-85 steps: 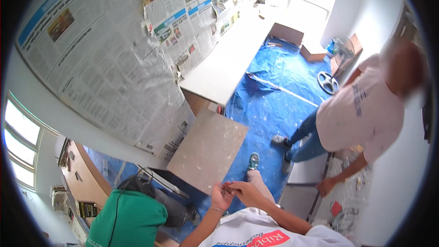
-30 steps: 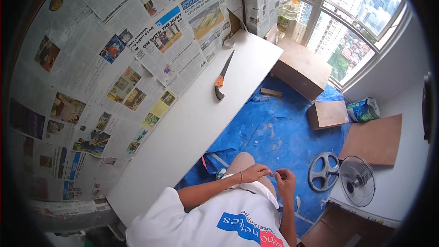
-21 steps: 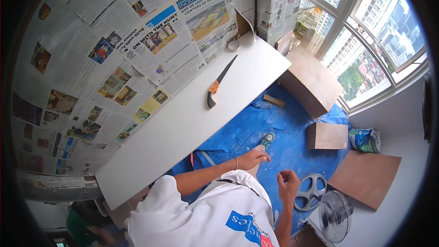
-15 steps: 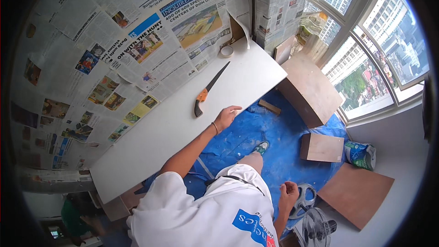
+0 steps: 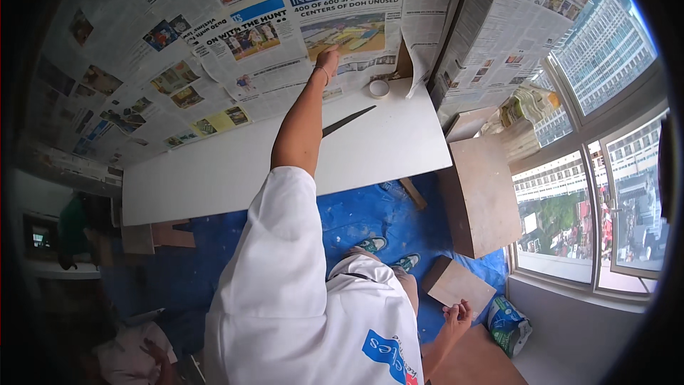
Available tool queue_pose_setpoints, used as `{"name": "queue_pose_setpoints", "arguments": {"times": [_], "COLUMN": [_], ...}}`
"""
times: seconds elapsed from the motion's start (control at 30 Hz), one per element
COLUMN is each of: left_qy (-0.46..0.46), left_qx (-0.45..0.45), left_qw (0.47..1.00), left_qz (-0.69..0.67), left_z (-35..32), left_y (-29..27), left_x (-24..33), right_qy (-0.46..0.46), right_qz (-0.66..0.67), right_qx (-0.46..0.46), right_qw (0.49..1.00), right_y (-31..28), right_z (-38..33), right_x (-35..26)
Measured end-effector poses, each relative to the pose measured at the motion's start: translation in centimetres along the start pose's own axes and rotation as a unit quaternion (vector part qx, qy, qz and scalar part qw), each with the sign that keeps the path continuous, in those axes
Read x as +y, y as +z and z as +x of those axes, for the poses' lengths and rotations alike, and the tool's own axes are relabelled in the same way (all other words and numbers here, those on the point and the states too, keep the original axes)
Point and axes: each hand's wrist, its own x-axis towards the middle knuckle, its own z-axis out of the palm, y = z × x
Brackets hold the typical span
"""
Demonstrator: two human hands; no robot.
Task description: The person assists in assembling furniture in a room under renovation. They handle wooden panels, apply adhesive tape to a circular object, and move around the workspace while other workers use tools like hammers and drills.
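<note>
My left arm stretches over the white board (image 5: 235, 178). At its end, my left hand (image 5: 327, 62) is up at the newspaper covering (image 5: 249, 71) on the wall, in front of a printed colour picture. Its fingers look curled together, and anything inside them is hidden. Below the forearm, a hand saw (image 5: 349, 120) lies on the board; its blade shows, but the arm covers its handle. Low on my right side, my right hand (image 5: 458, 315) hangs with loosely bent, parted fingers and nothing in them. Behind it is a small wooden box (image 5: 459, 285).
A tape roll (image 5: 379, 88) sits at the board's back edge, near a torn paper flap. A large wooden box (image 5: 481, 196) stands beside the windows. Blue sheeting (image 5: 285, 242) covers the floor, with a bag (image 5: 508, 324) at right. Another person (image 5: 135, 356) is at lower left.
My left hand has left the board's front edge and risen to the papered wall. The view has shifted, bringing another person into the lower left. My right hand's fingers have loosened.
</note>
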Motion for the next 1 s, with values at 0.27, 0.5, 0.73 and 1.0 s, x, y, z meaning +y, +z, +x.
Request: {"name": "queue_pose_setpoints", "arguments": {"times": [0.27, 0.5, 0.73, 1.0], "left_qy": [-0.002, 0.108, 0.125, 0.043], "left_qx": [0.043, 0.05, 0.115, 0.127], "left_qw": [0.999, 0.982, 0.922, 0.924], "left_qz": [0.025, 0.147, 0.348, 0.357], "left_z": [-5.4, -8.8, -12.9, -16.9], "left_y": [2.8, 5.9, 7.9, 9.1], "left_x": [1.2, 3.1, 2.1, 2.2], "right_qy": [-0.045, -0.062, -0.057, -0.063], "right_qz": [-0.092, -0.112, -0.077, -0.1], "right_qx": [-0.145, -0.241, -0.329, -0.387], "right_qw": [0.984, 0.962, 0.94, 0.914], "right_y": [-2.8, -3.7, -3.4, -5.1], "right_z": [10.4, 16.7, 20.0, 20.9], "right_x": [-4.8, -7.2, -7.5, -5.7]}}
